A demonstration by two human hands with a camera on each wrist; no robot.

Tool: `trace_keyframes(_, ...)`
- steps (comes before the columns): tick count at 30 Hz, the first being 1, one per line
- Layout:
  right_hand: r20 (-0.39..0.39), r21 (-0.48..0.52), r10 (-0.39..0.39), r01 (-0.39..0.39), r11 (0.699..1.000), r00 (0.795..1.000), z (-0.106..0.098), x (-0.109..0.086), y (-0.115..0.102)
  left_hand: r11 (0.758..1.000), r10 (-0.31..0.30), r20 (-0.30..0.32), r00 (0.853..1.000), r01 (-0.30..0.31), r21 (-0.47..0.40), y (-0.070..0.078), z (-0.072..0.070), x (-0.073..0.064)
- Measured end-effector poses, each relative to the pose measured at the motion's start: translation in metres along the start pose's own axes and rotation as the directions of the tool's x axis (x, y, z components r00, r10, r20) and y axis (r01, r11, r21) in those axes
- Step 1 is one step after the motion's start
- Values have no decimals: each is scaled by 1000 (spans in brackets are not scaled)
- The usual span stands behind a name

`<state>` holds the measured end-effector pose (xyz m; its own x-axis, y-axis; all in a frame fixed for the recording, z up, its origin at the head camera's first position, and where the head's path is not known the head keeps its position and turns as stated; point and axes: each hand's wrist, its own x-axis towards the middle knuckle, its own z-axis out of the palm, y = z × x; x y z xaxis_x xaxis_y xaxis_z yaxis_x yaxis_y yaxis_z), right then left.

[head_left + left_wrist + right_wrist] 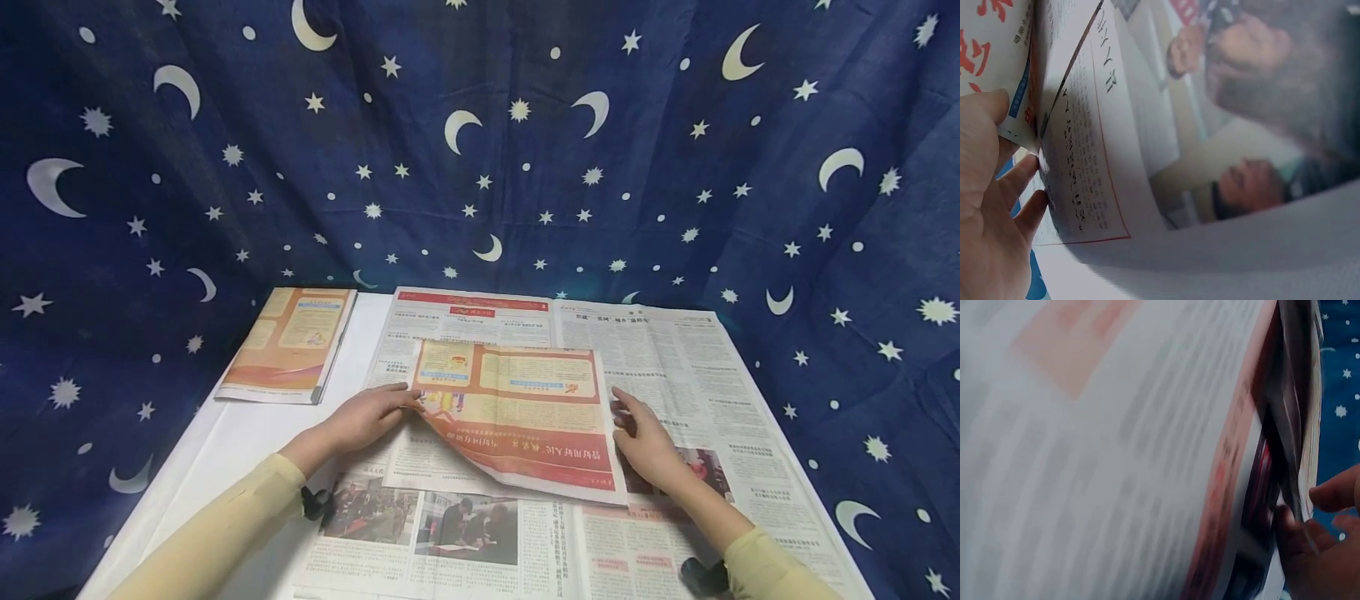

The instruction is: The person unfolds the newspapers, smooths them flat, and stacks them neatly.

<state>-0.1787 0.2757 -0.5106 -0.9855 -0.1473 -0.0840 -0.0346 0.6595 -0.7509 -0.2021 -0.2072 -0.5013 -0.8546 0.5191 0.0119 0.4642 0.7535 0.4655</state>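
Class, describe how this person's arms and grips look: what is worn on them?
Pale yellow long sleeves cover the arms: left sleeve, right sleeve. A small black piece shows at each cuff, left and right. The left grip and right grip are ungloved.

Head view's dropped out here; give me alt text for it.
The left hand pinches the left edge of a folded orange newspaper, the right hand beside its right edge. Spread newspaper lies underneath on a white table.

A folded orange-and-red newspaper (532,404) lies on a spread-open newspaper (727,371), nearer its left edge than its right. The folded one's near-left part curls upward.
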Motion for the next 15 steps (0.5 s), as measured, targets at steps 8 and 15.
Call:
trace_keyframes(8,7,-186,-160,159,970,987,-13,-7,17,996,-73,-11,997,73,-58,1,-1,7)
trace_keyframes(15,102,-218,-244,261,941,964,-11,-8,14,985,-126,-25,992,122,-124,-3,0,10)
